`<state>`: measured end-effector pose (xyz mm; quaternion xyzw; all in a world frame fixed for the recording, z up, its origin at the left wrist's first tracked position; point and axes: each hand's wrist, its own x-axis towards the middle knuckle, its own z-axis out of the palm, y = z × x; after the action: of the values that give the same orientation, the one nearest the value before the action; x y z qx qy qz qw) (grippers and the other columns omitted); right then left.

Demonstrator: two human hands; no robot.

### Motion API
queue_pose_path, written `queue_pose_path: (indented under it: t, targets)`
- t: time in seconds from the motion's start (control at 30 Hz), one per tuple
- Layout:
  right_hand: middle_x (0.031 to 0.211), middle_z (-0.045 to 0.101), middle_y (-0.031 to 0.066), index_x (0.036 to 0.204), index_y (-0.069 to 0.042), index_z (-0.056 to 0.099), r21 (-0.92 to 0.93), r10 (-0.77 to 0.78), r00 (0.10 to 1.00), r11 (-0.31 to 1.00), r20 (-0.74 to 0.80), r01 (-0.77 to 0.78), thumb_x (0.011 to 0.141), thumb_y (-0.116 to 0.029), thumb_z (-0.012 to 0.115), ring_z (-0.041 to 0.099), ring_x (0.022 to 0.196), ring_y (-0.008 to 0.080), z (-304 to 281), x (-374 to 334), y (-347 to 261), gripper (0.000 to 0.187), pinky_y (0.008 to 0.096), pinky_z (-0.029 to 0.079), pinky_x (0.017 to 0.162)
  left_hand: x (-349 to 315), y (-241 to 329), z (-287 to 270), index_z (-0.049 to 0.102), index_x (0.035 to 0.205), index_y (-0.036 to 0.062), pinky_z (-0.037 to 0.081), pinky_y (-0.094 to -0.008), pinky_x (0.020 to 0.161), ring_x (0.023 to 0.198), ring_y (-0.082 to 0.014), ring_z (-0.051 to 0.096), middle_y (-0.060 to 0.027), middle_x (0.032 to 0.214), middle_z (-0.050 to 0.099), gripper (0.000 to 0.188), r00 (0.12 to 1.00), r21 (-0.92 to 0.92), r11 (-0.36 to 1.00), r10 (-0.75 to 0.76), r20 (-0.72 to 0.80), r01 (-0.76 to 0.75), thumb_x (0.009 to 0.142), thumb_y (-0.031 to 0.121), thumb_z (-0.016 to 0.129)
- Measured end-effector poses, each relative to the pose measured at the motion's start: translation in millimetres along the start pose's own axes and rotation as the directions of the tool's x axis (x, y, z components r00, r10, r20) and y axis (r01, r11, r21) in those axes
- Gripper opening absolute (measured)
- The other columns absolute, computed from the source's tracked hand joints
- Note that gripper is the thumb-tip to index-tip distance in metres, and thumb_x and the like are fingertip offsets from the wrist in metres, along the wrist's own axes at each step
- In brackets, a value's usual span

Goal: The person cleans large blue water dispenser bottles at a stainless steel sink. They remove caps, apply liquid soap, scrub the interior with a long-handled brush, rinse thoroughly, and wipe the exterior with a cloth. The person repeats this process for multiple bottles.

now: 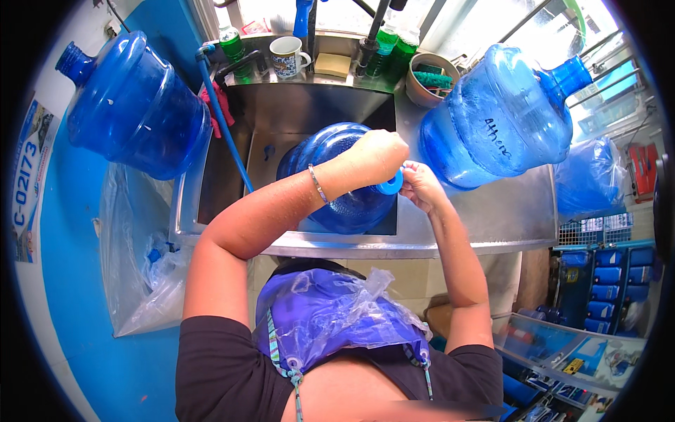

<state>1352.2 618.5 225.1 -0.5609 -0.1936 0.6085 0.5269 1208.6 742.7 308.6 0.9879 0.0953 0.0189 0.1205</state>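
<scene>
A large blue water jug (pixel 355 216) lies tilted in the steel sink (pixel 309 247), its mouth turned to the right. At that mouth sits a light-blue ring-shaped cap (pixel 390 184). My left hand (pixel 383 155), a bracelet at its wrist, is closed just above the cap; its fingertips are hidden behind the knuckles. From the right, the thumb and fingers of my right hand (pixel 420 184) pinch the cap's edge. My left forearm crosses over the jug and covers part of it.
Another blue jug (pixel 140 105) stands left of the sink, a wet one (pixel 496 116) on the right counter. Behind are a mug (pixel 287 56), a yellow sponge (pixel 332 65), green bottles (pixel 402 50) and a pot (pixel 427 88). A blue pipe (pixel 223 116) slants across the sink's left side.
</scene>
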Motion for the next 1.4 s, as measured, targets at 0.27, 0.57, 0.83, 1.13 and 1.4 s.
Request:
queue_pose_path:
  t: [0.27,0.57,0.83,1.13,1.4]
  targets:
    - [0.062,0.056,-0.0013,0.071,-0.008,0.056,-0.445,-0.216,0.92,0.894,-0.327,0.052,0.084,-0.009,0.062,0.05,0.05,0.007,27,-11,90,0.015,0.0234,0.038,0.045,-3,-9,13,0.073,0.086,0.0038,0.055,-0.0429,0.074,0.079,-0.0356,0.068,-0.0173,0.08,0.069,0.018,0.997,-0.225,0.974,-0.052,-0.054,0.038,0.079,0.02,0.069]
    - [0.075,0.051,-0.0016,0.1,-0.012,0.055,0.119,-0.288,0.956,0.949,-0.054,0.293,0.1,-0.038,0.054,0.039,0.056,0.0047,14,-32,78,0.026,0.0198,0.03,0.05,-5,-9,30,0.07,0.085,0.0035,0.054,-0.0427,0.077,0.088,-0.0344,0.067,-0.0147,0.092,0.067,0.013,0.976,-0.282,0.957,0.005,-0.22,-0.069,0.077,0.014,0.066]
    - [0.068,0.044,-0.0022,0.089,-0.009,0.05,0.484,-0.399,0.917,0.805,0.011,0.344,0.1,-0.023,0.052,0.036,0.054,0.0072,38,-22,83,0.018,0.0237,0.03,0.051,-13,-7,39,0.068,0.086,0.0031,0.052,-0.0414,0.076,0.083,-0.0332,0.064,-0.0129,0.088,0.062,0.014,0.953,-0.44,0.898,-0.118,-0.28,-0.018,0.085,0.017,0.065]
    - [0.056,0.032,0.0,0.067,-0.01,0.04,0.631,0.039,0.996,0.772,0.081,-0.082,0.097,-0.023,0.046,0.028,0.044,0.0113,97,-27,82,0.033,0.0279,0.026,0.044,-9,-10,54,0.067,0.096,0.004,0.051,-0.0394,0.08,0.086,-0.0318,0.063,-0.0137,0.092,0.061,0.017,0.946,-0.548,0.836,-0.194,-0.258,0.022,0.087,0.019,0.065]
    - [0.058,0.031,-0.0053,0.072,-0.013,0.042,0.438,-0.038,0.999,0.898,-0.019,0.043,0.101,-0.028,0.045,0.027,0.045,0.0083,111,-19,82,0.034,0.0262,0.024,0.043,-64,-4,61,0.051,0.107,0.001,0.046,-0.0394,0.092,0.098,-0.0323,0.058,-0.0144,0.102,0.053,0.041,0.897,-0.634,0.774,-0.281,-0.342,0.001,0.081,0.023,0.074]
